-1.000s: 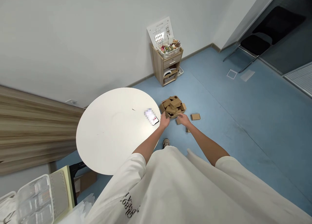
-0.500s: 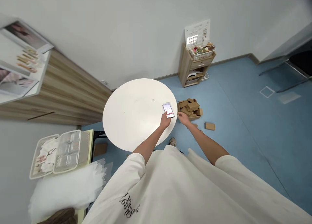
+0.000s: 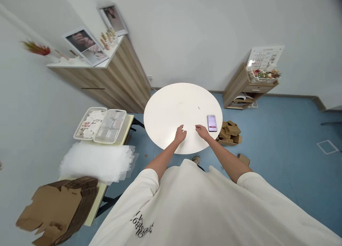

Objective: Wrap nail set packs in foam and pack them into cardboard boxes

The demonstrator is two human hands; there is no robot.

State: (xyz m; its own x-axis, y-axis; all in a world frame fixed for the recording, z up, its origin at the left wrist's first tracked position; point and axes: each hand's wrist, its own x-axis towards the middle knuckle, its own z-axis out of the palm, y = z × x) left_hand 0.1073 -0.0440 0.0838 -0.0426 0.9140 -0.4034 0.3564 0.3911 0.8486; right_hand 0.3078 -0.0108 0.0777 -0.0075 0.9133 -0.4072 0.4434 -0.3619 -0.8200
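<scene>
White round table [image 3: 167, 112], smartphone [image 3: 212, 123] just beside the relaxed, empty right hand [image 3: 202, 132]; left hand [image 3: 181, 134] loosely open, empty

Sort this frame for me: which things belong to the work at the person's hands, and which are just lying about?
Belonging: left hand, empty, over the round white table; right hand, empty, nearest the phone; small kraft boxes on the floor.

Lying about: flattened cardboard stack; clear plastic sheets; plastic tray; wooden cabinet.

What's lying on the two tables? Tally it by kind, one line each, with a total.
Phone: 1
Open clear plastic case: 1
Stack of clear plastic sheets: 1
Stack of flat cardboard blanks: 1
Total: 4
</scene>
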